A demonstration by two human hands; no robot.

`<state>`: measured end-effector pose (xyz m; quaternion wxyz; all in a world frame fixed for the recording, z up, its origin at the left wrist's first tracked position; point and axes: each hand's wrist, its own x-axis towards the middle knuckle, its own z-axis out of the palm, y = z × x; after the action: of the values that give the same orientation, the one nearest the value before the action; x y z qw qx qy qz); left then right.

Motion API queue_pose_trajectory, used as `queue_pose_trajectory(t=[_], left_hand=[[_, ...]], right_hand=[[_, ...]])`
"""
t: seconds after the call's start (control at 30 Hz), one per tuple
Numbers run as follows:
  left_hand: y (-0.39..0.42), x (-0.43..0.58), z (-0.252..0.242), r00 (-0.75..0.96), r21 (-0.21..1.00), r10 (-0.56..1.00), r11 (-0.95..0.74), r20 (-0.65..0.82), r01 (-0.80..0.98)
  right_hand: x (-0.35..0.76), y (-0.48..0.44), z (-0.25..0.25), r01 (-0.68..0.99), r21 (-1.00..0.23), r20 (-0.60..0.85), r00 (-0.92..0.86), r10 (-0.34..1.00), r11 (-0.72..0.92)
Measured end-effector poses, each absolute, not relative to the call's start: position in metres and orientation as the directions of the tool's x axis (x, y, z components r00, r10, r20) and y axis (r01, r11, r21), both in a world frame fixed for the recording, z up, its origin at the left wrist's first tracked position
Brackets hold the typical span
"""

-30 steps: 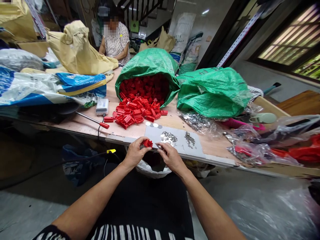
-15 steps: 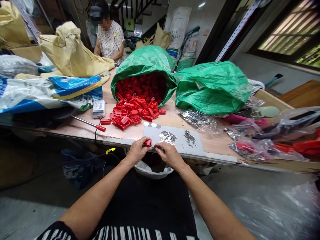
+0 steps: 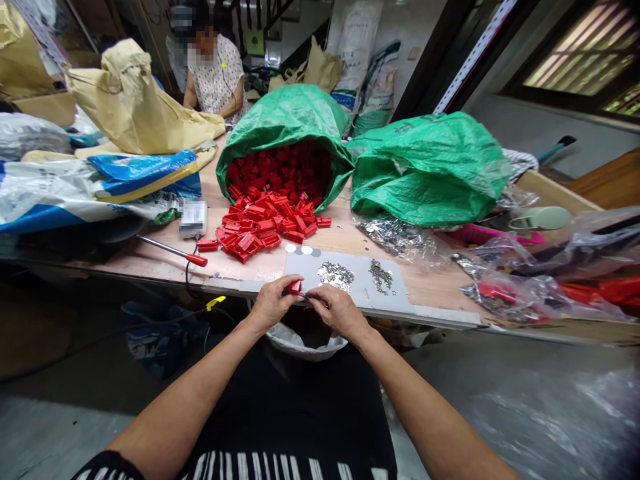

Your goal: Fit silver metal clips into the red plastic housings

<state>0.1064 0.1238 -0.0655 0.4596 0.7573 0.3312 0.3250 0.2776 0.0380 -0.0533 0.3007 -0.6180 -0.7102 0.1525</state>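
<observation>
- Red plastic part (image 3: 295,287) is sitting between the person's 2 hands, just over the near edge of the table (image 3: 345,239).
- Left hand (image 3: 273,304) is holding that part in a narrow grip, with the fingers closing around it.
- Right hand (image 3: 340,312) is pinching a small metal piece (image 3: 306,296) in a narrow grip, right beside the red part.
- Grey sheet (image 3: 395,293) is lying on the table, carrying 2 small heaps of metal bits (image 3: 335,275).
- Green woven sack (image 3: 285,113) is lying on its side, full of red plastic parts (image 3: 280,170), with a loose pile of them (image 3: 265,227) spreading out from its mouth.
- Second green sack (image 3: 430,170) is resting beside it, its dark print unreadable.
- Clear plastic bag of metal bits (image 3: 400,240) is lying just behind the grey sheet.
- White device (image 3: 193,219) is sitting near a red-handled screwdriver (image 3: 173,252), its label blurred.
- Co-worker (image 3: 215,73) is sitting at the table's far end.
</observation>
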Motion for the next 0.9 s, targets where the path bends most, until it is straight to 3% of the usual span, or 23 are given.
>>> queue_pose_trajectory(t=[0.33,0.53,0.77,0.9], left_hand=[[0.123,0.107,-0.068,0.587,0.864,0.781,-0.43,0.211,0.261],[0.122,0.108,-0.064,0.587,0.808,0.762,-0.512,0.272,0.291],[0.119,0.11,-0.065,0.567,0.83,0.795,-0.455,0.216,0.322],[0.113,0.108,-0.06,0.563,0.846,0.807,-0.418,0.178,0.331]], right_hand=[[0.277,0.041,-0.051,0.804,-0.577,0.181,-0.045,0.983,0.143],[0.269,0.041,-0.041,0.843,-0.537,0.085,0.024,0.996,0.025],[0.25,0.041,-0.036,0.883,-0.464,0.051,0.11,0.993,-0.074],[0.254,0.037,-0.039,0.855,-0.516,0.052,0.09,0.995,-0.05]])
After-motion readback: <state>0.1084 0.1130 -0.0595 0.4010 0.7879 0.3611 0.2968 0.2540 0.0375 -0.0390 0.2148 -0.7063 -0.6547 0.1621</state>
